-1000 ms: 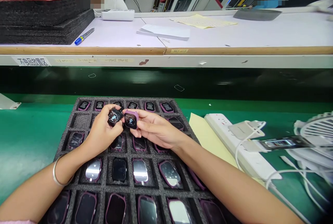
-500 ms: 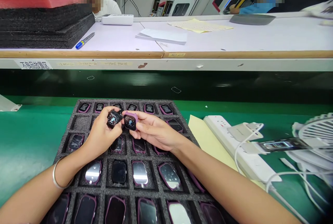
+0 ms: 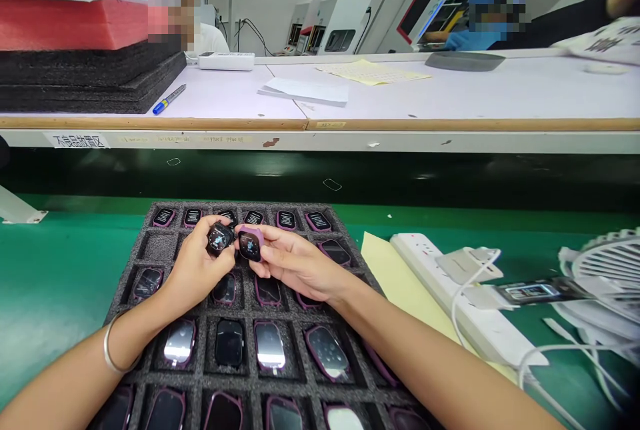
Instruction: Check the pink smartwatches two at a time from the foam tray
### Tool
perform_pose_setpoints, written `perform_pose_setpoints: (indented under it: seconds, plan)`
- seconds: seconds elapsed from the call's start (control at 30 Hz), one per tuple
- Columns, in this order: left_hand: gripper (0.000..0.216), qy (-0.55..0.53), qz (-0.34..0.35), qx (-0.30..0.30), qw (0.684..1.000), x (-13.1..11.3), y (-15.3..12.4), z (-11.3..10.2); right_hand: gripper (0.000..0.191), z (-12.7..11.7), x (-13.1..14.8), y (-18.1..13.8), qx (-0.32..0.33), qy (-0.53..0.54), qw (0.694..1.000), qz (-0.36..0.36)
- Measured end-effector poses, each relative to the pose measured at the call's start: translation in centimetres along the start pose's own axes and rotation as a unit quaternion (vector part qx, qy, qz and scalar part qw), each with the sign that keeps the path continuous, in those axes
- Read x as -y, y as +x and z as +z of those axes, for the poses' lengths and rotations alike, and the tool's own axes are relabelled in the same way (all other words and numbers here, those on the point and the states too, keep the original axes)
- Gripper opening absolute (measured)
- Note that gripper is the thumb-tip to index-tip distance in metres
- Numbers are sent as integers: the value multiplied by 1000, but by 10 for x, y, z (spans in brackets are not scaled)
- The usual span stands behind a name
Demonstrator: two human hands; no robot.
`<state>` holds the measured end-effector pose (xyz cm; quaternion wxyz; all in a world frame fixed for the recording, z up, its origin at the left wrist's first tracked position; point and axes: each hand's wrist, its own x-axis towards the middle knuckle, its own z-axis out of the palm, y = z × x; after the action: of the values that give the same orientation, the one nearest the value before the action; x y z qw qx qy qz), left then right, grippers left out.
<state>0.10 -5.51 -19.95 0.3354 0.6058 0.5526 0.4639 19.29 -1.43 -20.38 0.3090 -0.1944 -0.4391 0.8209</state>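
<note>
**Black watch (image 3: 219, 238) and purple watch (image 3: 250, 245), held up over the tray (image 3: 157, 245)**

At far left, a wide stretch of green table (image 3: 55, 270), with room to swing an elbow out. Next, the slanting left edge of the tray, partly under the left arm (image 3: 75, 373). Then the left hand (image 3: 200, 259), curled tight around the black watch, lit screen showing. Right beside it, the purple watch, screen lit too, pinched by its edges in the right hand (image 3: 295, 262). Very little room between the two; cannot tell if touching. Under and around both hands, rows of other watches (image 3: 229, 343) in square pockets with thin dark walls. Behind the tray, a slim band of green, then the dark space below the shelf (image 3: 320, 143) edge. Past the tray's right edge, a yellow sheet (image 3: 387, 273), just beside a long white strip (image 3: 500, 333) with a plug (image 3: 467, 269). Tight room there, near the right arm (image 3: 415, 343). At far right, a white ribbed thing (image 3: 613, 265), partly out of view.
</note>
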Motion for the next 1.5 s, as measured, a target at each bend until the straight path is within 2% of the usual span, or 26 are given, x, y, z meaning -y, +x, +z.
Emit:
perform_pose_setpoints:
  seconds: [0.5, 0.6, 0.67, 0.73, 0.83, 0.9, 0.97, 1.13, 1.5]
  plan:
    - [35, -2, -9, 21, 1000, 1, 0, -2, 47, 1, 0, -1, 5, 7, 1000, 14]
    - [35, -21, -19, 9, 1000, -3, 1, -3, 47, 1, 0, 0, -3, 13, 1000, 15]
    - [38, -65, -51, -11, 997, -5, 4, -3, 47, 0, 0, 1, -11, 20, 1000, 19]
    - [44, -140, -116, -9, 983, -5, 7, -4, 45, -2, 1, 4, -23, 31, 999, 25]
    - [50, -266, -219, 14, 939, -5, 11, -4, 36, -5, 3, 8, -58, 55, 996, 32]
    - [49, -321, -243, 11, 915, -6, 12, -5, 29, -7, 4, 10, -82, 65, 994, 28]
    - [48, -339, -236, 10, 911, -7, 12, -6, 26, -8, 3, 11, -98, 63, 993, 21]
    - [47, -326, -196, 40, 924, -6, 10, -6, 31, -6, 0, 9, -111, 7, 994, -12]
    - [42, -297, -186, 54, 935, -7, 8, -5, 37, -2, 0, 6, -108, -102, 988, -39]
